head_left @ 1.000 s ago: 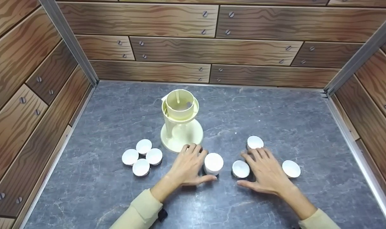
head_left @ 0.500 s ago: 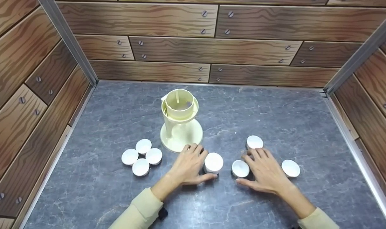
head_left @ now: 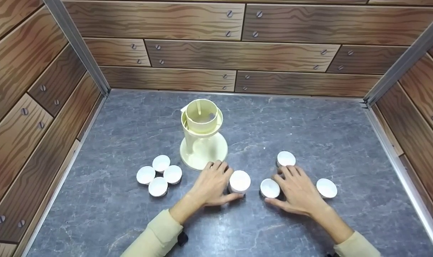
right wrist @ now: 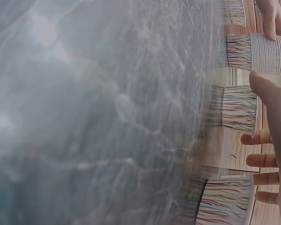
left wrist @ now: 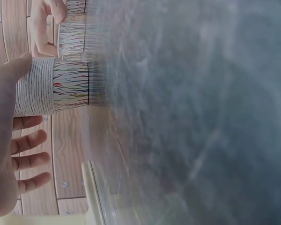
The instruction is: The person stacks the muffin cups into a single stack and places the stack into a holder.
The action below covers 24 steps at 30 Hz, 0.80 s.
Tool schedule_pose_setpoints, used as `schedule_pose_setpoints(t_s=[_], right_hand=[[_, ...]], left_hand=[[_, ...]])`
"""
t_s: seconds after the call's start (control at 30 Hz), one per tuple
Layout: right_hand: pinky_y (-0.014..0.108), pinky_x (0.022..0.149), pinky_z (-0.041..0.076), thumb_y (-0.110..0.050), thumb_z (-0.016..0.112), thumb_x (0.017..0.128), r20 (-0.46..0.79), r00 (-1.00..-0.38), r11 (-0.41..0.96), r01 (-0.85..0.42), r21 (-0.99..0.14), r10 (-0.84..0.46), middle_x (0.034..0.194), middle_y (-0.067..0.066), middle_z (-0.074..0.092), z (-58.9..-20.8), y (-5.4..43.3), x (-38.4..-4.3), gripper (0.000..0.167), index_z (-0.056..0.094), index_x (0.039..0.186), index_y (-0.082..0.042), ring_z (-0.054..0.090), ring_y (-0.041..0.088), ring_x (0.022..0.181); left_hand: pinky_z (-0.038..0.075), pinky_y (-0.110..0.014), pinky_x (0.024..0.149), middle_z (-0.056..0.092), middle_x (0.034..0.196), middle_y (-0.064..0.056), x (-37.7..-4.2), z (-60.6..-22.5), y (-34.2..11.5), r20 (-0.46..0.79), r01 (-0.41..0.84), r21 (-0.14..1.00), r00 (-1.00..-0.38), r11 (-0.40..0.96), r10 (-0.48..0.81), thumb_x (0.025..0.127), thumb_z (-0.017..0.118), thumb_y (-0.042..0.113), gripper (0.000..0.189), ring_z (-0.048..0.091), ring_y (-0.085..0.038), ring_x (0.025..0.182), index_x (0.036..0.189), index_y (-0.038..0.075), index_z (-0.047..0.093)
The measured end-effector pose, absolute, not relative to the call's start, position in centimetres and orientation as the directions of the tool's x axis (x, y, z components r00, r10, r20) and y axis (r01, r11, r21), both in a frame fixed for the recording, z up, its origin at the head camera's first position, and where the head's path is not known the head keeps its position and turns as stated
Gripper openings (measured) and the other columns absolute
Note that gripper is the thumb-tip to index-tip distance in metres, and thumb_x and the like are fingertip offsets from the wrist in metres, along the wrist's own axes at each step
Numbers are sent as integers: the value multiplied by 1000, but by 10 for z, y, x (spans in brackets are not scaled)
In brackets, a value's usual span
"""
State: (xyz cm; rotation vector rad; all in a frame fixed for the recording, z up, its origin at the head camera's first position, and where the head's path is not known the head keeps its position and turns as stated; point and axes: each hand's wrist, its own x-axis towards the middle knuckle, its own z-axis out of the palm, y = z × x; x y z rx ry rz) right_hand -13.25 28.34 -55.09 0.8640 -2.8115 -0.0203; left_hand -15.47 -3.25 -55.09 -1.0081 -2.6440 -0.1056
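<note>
One stack of white cups (head_left: 240,181), mouths up, is standing on the grey tabletop (head_left: 234,235), and the left hand (head_left: 210,185) is holding it between thumb and index finger. The thumb is lying along the near side; the index finger is pressing close under the rims on the opposite side. The remaining three fingers are staying apart from the stack, separated and nearly straight in the left wrist view.

The right hand (head_left: 297,194) is bracketing a single cup (head_left: 270,188), also upright on the table, just right of the stack. Its thumb and index finger are standing about a cup's breadth apart, both tips sitting right at the cup's edge (whether they are actually gripping, I cannot tell). Its other fingers are spreading loosely, and a far cup (head_left: 286,158) is standing just beyond the fingertips; contact there is unclear.

A third cup (head_left: 326,188) is standing to the right of the right wrist. Four more cups (head_left: 173,174) are forming a close cluster left of the left hand. Behind that hand, a cream stand (head_left: 204,153) is supporting an open cylinder (head_left: 201,126). The cup walls are showing wavy coloured lines in both wrist views.
</note>
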Motion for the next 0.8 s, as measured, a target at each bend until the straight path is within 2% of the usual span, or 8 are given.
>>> schedule_pose_setpoints(t_s=[0.8], right_hand=[[55,100,51,-75,71,83,270,-768,809,-582,84,-580,116,10,65,-540,281,-134,66,71,113,-16,61,34,113]], left_hand=[[51,-37,89,65,112,-1,-153,-550,-34,276,654,86,-740,751,613,87,60,82,72,61,-21,104,117,17,64]])
